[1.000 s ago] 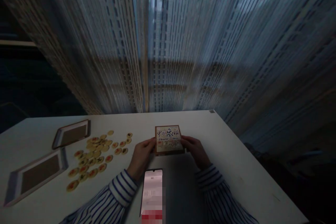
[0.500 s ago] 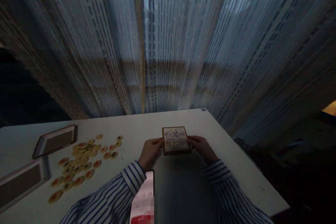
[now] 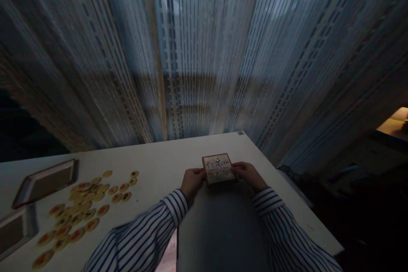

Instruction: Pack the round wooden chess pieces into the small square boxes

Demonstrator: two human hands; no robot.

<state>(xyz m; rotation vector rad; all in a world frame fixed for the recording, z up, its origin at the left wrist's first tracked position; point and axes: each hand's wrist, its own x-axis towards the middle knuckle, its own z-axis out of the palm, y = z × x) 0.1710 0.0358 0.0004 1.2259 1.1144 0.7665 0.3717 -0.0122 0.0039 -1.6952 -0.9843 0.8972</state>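
A small square Chinese chess box with a brown edge and dark characters on its pale top is between my two hands over the white table. My left hand pinches its left side between thumb and fingers. At the opposite side, the fingers of my right hand close on the edge. Whether the box rests on the table or is slightly raised, I cannot tell. To the left lie many round Chinese chess pieces, loosely heaped, with red or dark markings.
Two shallow rectangular trays, a far one and a near one, lie at the table's left. A phone-like lit screen is partly covered by my left sleeve. A string curtain hangs behind the white table.
The view has swung a little to the right, so the pieces and trays appear farther left. The box looks slightly turned, and both hands keep their hold on it.
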